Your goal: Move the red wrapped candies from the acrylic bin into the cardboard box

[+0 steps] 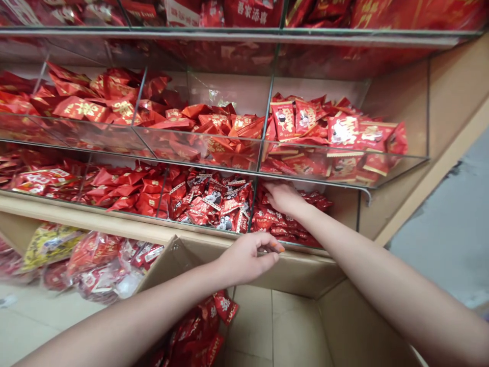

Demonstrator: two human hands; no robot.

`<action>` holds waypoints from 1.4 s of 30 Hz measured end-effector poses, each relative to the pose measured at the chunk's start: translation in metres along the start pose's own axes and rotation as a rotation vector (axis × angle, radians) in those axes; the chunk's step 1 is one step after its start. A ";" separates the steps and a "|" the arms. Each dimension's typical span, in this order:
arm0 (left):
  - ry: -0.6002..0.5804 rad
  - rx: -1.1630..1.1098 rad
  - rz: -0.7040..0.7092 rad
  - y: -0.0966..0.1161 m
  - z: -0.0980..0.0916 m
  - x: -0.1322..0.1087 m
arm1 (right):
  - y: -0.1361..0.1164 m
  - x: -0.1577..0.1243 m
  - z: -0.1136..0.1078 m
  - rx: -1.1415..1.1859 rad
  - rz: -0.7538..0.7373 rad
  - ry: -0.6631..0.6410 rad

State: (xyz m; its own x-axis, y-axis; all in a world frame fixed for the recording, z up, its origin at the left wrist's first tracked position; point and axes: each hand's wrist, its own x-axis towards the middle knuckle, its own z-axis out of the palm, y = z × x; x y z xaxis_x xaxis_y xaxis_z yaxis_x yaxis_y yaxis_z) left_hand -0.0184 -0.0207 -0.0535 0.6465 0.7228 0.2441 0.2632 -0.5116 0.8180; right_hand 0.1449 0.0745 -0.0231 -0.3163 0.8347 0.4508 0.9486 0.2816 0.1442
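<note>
My right hand [284, 198] reaches into the lower right shelf compartment and rests on small red packets [267, 218] printed with white lettering. Its fingers stretch toward the back, and their tips are partly hidden under the shelf above. In front of the shelf my left hand [252, 257] hangs above an open cardboard box [298, 272]. The left fingers are loosely bent, thumb apart, with nothing visible between them. Below my left forearm, more red packets [198, 334] lie at the box's left side, partly covered by the arm.
Clear dividers separate red packets with black-and-white figures [214, 201] to the left. The middle shelf [225, 168] has a transparent front panel and holds more red packets [344, 130]. Plastic bags [97, 257] of goods sit under the shelving. A wooden side panel [454, 117] stands right.
</note>
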 end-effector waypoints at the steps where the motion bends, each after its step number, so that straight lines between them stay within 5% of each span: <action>1: 0.004 0.012 0.008 0.000 0.000 0.000 | -0.001 0.000 -0.001 -0.009 0.016 -0.009; 13: 0.008 0.079 0.078 -0.005 -0.001 -0.001 | 0.005 -0.006 -0.013 0.047 0.018 -0.069; 20: -0.015 0.068 0.113 -0.008 -0.001 -0.002 | 0.031 -0.061 -0.053 0.012 -0.033 -0.141; 25: -0.015 0.076 0.105 -0.007 -0.001 -0.003 | 0.037 -0.086 -0.051 0.026 -0.053 -0.265; 33: 0.015 0.090 0.148 -0.009 0.003 -0.003 | 0.019 -0.045 -0.031 0.011 -0.051 -0.043; 42: 0.009 0.099 0.179 -0.009 0.003 -0.004 | 0.016 0.001 0.004 0.012 -0.032 -0.030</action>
State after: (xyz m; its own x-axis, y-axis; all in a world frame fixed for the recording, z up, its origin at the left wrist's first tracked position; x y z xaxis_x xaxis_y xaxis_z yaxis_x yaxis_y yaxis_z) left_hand -0.0208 -0.0206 -0.0631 0.6829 0.6202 0.3861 0.2141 -0.6753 0.7058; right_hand 0.1595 0.0815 -0.0243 -0.3469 0.8388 0.4195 0.9379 0.3142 0.1474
